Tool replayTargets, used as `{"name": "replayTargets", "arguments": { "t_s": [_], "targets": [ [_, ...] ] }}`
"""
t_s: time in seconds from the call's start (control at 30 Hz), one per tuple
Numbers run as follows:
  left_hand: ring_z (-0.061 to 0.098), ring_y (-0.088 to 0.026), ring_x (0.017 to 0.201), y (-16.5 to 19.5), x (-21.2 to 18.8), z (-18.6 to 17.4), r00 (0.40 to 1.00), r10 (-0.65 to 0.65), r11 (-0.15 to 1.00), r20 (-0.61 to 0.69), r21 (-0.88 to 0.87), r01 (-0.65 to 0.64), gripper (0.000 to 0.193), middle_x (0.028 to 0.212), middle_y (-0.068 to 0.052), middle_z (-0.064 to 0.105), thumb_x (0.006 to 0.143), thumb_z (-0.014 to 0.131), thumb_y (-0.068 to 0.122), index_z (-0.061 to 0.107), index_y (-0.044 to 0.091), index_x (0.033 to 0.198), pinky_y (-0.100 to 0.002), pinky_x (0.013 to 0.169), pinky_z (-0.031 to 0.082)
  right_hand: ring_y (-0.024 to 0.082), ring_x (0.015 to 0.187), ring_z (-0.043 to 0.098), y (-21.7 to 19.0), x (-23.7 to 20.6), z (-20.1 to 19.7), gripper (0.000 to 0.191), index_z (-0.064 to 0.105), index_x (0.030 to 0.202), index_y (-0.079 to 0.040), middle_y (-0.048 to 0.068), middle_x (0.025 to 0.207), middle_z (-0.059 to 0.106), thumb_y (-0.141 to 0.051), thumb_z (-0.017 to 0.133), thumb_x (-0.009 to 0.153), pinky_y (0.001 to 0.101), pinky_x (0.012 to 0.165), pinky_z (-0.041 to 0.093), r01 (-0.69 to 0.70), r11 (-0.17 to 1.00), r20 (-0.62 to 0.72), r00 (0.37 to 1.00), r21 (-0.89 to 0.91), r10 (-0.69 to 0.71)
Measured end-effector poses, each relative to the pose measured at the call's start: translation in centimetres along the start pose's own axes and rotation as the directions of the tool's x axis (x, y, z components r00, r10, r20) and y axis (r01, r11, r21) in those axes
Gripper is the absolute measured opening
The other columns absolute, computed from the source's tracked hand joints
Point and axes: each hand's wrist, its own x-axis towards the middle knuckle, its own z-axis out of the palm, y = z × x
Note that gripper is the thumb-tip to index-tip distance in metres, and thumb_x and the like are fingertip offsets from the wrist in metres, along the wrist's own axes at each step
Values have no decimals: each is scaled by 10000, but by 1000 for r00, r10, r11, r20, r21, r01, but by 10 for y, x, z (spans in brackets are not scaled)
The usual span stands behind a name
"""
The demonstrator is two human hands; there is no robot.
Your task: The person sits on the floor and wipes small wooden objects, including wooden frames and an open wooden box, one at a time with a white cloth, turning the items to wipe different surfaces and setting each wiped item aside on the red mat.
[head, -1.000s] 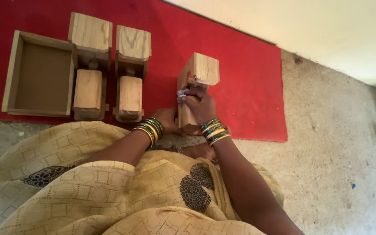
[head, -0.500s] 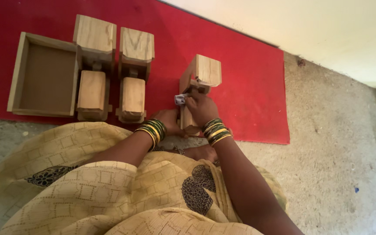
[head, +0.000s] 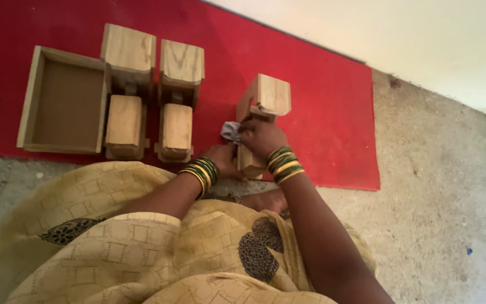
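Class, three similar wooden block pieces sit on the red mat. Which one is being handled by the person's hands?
The rightmost wooden piece, standing apart from the other two. The right hand presses a small grey cloth on it; the left hand steadies its near end.

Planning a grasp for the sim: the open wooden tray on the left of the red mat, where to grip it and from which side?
Grip the wooden tray by a thin raised side wall, probably the left one, coming from above and pinching across the rim. It lies flat with its hollow facing up, and its right wall sits close against the neighbouring wooden piece, so that side looks blocked.
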Motion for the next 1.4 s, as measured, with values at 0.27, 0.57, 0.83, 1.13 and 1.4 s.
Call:
{"name": "replayTargets", "arguments": {
  "t_s": [0.27,0.57,0.83,1.13,1.4],
  "targets": [
    [677,-348,1171,-9,8,5,1000,-2,1000,28,25,2,907,1250,-184,711,536,938,525,657,80,1274,-440,1050,519,361,1031,651,-27,-8,2,439,730,1231,-256,144,1123,712,-392,668,818,586,900,451,97,946,-60,991,-309,-121],
    [662,-347,1162,-4,4,2,1000,27,1000,-3,-15,-27,893,1245,-162,700,536,945,487,633,127,1290,-449,1029,516,261,1182,612,-9,-2,23,240,773,1047,-192,32,1185,697,-301,599,923,517,1055,433,230,954,-57,968,-194,-245],
    [702,-321,1130,-1,2,1,999,46,995,5,-84,-45,803,1223,-146,733,525,932,431,705,135,1236,-421,1021,535,368,1144,610,-17,-40,14,324,696,1152,-100,162,1313,600,-290,618,901,561,969,442,-16,987,-462,885,-160,-60],
    [673,-314,1195,11,-10,-11,997,-57,996,51,-63,60,853,1277,-149,708,542,946,437,676,122,1288,-417,1070,503,399,1240,571,-12,-22,0,341,671,1203,-80,168,1399,545,-262,600,923,513,1031,474,151,988,-182,971,-36,-155],
    [685,-292,1187,10,-11,-10,999,-21,992,43,-125,26,856,1281,-100,722,529,932,423,671,174,1306,-406,1076,498,318,1161,617,-25,-52,5,226,731,1114,-96,103,1197,680,-175,623,932,468,1014,510,163,981,-511,837,-108,-195]
  ]
}}
